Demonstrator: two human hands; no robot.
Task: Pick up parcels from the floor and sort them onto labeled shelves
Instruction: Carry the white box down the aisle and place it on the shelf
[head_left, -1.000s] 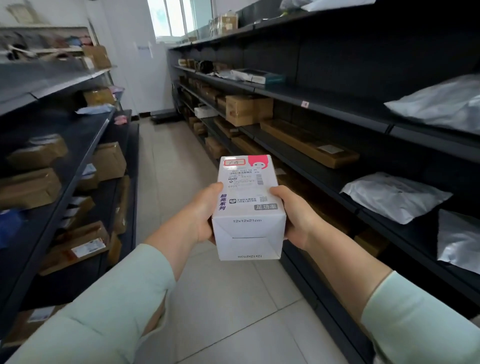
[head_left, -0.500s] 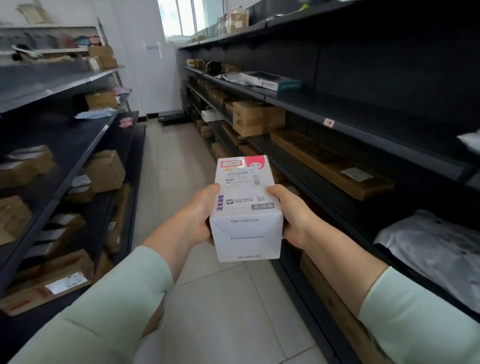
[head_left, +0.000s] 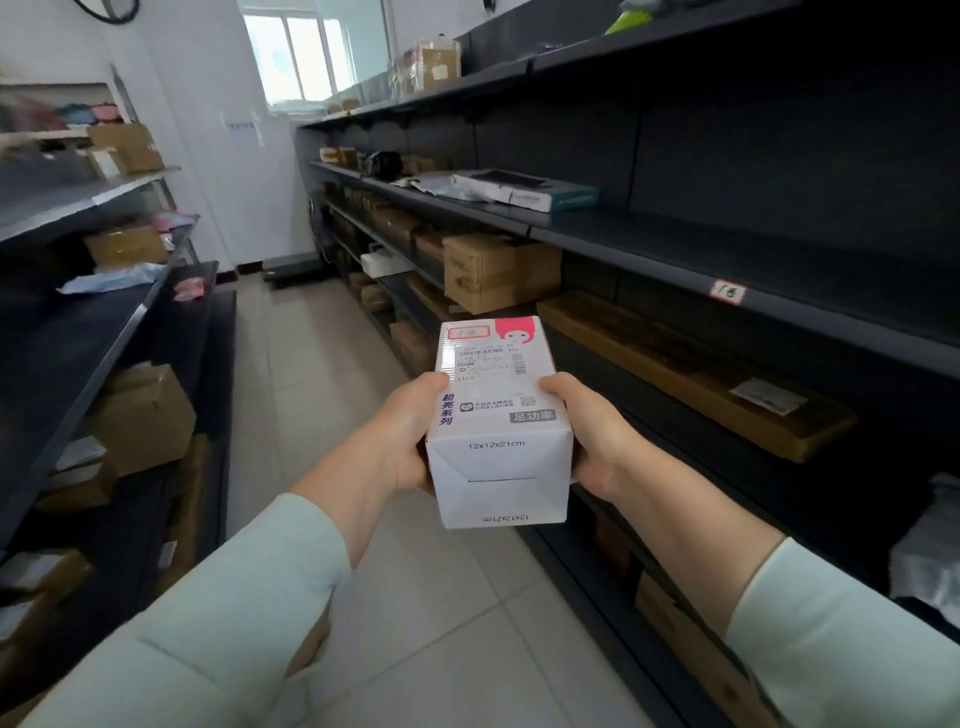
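Parcel: white box (head_left: 498, 421), held in mid-air over the aisle floor (head_left: 322, 374), at about chest height, between the two shelf runs. Not resting on any shelf.

Grip: left hand (head_left: 402, 441) on the box's left face, right hand (head_left: 592, 436) on its right face. Thumbs lie over the top edges; the fingers (head_left: 558, 387) of both hands are wrapped and pressed against the sides, clamping the box between the palms. Fingertips under the box are hidden.

Orientation: long axis runs straight away from the person, down the aisle. Near end flap faces the camera; shipping label and a small red-framed handwritten tag (head_left: 469, 332) face up at the far end.

Key relation: a matching-looking red-framed shelf tag (head_left: 727, 292) sits on the front edge of the right-hand shelf (head_left: 649, 249), up and to the right of the box. The characters are too small to confirm a match. Bare shelf surface lies behind that tag.

Judgement: the right hand is the nearer one to that shelf. Placing calls for lifting the box up and rightward, probably turning its long axis across the front edge.

Risk: catching the shelf lip on the way in.
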